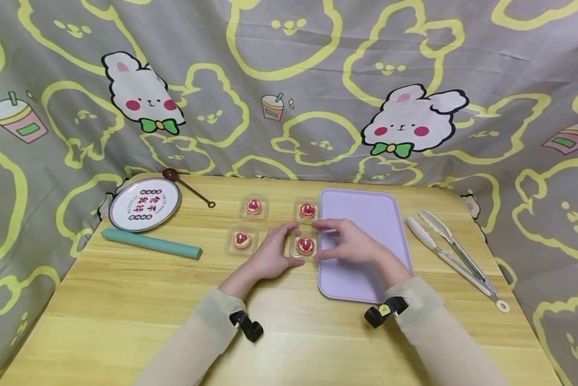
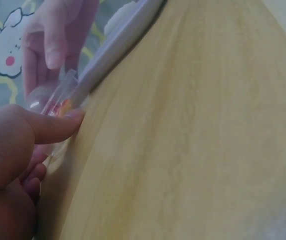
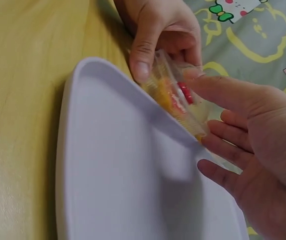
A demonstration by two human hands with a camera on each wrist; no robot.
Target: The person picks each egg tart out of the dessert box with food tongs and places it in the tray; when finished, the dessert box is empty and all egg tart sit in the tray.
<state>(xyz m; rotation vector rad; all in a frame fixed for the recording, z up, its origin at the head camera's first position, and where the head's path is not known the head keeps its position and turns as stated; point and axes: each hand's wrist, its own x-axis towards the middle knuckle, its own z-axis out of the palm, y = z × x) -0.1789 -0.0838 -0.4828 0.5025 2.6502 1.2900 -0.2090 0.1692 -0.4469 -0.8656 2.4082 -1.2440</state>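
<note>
In the head view a clear plastic box [image 1: 304,245] holding a small red-topped tart stands at the left edge of a lilac tray [image 1: 361,284]. My left hand [image 1: 272,252] grips this box from its left side, thumb on the near edge and fingers toward the far one. On the opposite side my right hand [image 1: 348,244] reaches over the tray, its fingers spread and loosely bent beside the box. The right wrist view shows the left thumb [image 3: 142,70] against the box, with the right fingertips [image 3: 212,142] close to its other side.
More boxed tarts stand behind [image 1: 307,210] and to the left [image 1: 241,240]. Farther left lie a white plate [image 1: 125,206], a brown ladle [image 1: 192,190] and a teal rod [image 1: 151,244]. Metal tongs [image 1: 455,260] lie right of the tray. A patterned curtain [image 1: 317,96] borders the table.
</note>
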